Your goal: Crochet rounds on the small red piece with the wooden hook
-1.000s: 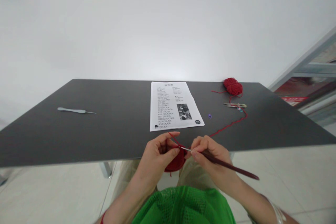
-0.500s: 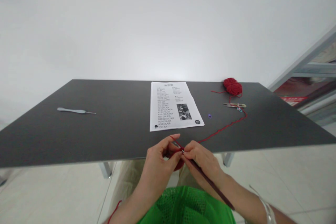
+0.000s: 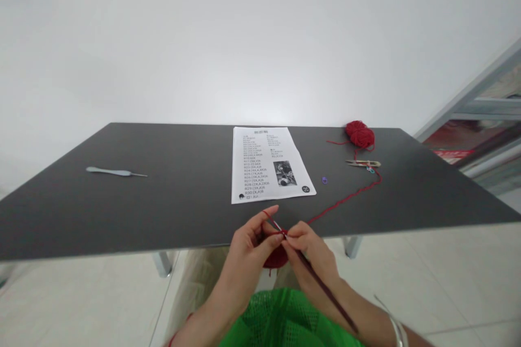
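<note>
Between thumb and fingers, my left hand (image 3: 249, 252) pinches a small red crochet piece (image 3: 277, 258), which hangs just off the table's front edge. Red yarn loops over the raised left index finger. My right hand (image 3: 311, 249) is closed round a crochet hook (image 3: 328, 290) with a dark brown handle; its metal tip points up and left into the yarn at the top of the piece. The fingertips of both hands nearly meet there. A strand of red yarn (image 3: 345, 201) runs from the hands across the table to a ball of red yarn (image 3: 360, 135) at the back right.
A printed pattern sheet (image 3: 260, 173) lies in the middle of the dark table (image 3: 183, 200). To its right are a purple stitch marker (image 3: 324, 180) and thread snips (image 3: 364, 163) with teal markers (image 3: 370, 170). A grey-handled hook (image 3: 114, 172) lies left. A green mesh bag (image 3: 285, 320) is below my hands.
The hook has tilted slightly, and more of its metal tip shows above the work. More of the red piece is visible under my left hand, with a short yarn end hanging.
</note>
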A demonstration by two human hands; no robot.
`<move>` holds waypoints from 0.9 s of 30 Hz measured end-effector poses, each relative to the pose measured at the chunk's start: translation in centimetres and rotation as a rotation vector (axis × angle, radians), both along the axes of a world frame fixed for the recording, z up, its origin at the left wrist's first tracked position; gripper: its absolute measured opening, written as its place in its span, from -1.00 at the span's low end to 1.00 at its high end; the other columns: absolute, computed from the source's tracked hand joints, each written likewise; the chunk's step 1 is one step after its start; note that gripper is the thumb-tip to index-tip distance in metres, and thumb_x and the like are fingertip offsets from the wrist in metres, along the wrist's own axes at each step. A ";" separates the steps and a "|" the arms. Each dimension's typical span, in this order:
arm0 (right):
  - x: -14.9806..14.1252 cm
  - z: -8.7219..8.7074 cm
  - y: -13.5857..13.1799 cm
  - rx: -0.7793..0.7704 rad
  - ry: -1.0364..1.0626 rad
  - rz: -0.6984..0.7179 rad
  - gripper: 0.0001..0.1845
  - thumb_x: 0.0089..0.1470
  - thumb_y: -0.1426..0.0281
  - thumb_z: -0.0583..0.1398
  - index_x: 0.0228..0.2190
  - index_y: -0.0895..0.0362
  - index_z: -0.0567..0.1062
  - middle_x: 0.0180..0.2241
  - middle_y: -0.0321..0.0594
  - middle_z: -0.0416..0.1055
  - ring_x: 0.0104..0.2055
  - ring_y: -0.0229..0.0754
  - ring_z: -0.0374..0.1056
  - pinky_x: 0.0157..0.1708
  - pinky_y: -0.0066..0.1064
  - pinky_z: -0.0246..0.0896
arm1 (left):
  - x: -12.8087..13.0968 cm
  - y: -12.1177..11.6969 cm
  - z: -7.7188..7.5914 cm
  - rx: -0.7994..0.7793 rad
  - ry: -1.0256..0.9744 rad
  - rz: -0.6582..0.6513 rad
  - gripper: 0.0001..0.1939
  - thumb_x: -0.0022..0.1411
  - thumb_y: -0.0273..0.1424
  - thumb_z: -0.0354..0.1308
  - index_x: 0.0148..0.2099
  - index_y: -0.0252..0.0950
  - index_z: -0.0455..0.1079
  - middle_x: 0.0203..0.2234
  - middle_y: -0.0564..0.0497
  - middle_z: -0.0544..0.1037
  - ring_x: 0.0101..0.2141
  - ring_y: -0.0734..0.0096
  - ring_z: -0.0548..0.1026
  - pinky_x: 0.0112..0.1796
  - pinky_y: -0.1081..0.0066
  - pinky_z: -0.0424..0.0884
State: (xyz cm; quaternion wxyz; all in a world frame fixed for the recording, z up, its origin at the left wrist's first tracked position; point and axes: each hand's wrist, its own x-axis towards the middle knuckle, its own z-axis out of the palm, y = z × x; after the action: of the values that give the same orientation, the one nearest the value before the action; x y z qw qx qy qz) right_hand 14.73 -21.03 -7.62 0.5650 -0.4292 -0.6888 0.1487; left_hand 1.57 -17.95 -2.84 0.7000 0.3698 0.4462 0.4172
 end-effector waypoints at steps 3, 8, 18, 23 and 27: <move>0.0 0.6 0.0 -0.248 0.467 0.118 -0.84 0.16 0.43 0.18 -0.46 0.07 0.33 -0.47 -0.35 0.29 -0.47 -0.29 0.22 -0.50 -0.49 0.13 | -0.3 -0.2 0.2 0.141 0.116 0.016 -0.51 0.01 -0.42 0.27 0.05 -0.28 0.45 -0.55 0.16 0.39 -0.50 0.50 0.34 -0.42 0.48 0.30; 1.4 1.8 0.3 -0.384 0.542 0.254 -0.83 0.15 0.39 0.19 -0.47 0.08 0.32 -0.51 -0.37 0.26 -0.52 -0.31 0.16 -0.53 -0.49 0.08 | -0.9 -0.1 0.7 0.262 0.253 -0.009 -0.56 0.05 -0.48 0.21 0.03 -0.28 0.49 -0.53 0.13 0.41 -0.45 0.45 0.36 -0.32 0.45 0.31; 3.5 5.0 -0.2 -0.092 -0.147 0.315 -0.80 0.14 0.59 0.11 -0.46 0.09 0.33 -0.48 -0.32 0.33 -0.49 -0.32 0.24 -0.51 -0.53 0.13 | -1.5 -0.5 1.1 0.405 0.453 -0.120 -0.66 0.13 -0.53 0.13 -0.06 -0.26 0.56 -0.47 0.04 0.52 -0.41 0.37 0.47 -0.33 0.43 0.38; 3.4 4.1 0.5 -0.473 0.389 0.430 -0.78 0.11 0.36 0.24 -0.51 0.11 0.33 -0.54 -0.35 0.28 -0.55 -0.33 0.17 -0.57 -0.50 0.08 | -1.8 -0.4 1.4 0.328 0.362 -0.164 -0.71 0.10 -0.52 0.18 -0.12 -0.27 0.58 -0.46 0.03 0.54 -0.41 0.36 0.48 -0.32 0.41 0.38; 1.6 2.7 0.5 -0.484 0.666 0.408 -0.71 0.10 0.25 0.24 -0.49 0.08 0.24 -0.56 -0.42 0.20 -0.63 -0.36 0.06 -0.66 -0.53 0.01 | -1.3 -0.2 1.1 0.216 0.211 -0.123 -0.66 0.01 -0.50 0.27 -0.10 -0.27 0.56 -0.55 0.11 0.46 -0.47 0.46 0.40 -0.32 0.43 0.35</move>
State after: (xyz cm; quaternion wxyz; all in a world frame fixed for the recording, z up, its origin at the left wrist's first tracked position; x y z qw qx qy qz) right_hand 16.31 -20.51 -4.93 0.5983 -0.3333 -0.4856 0.5433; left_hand 0.25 -18.14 -1.72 0.6294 0.5114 0.4465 0.3781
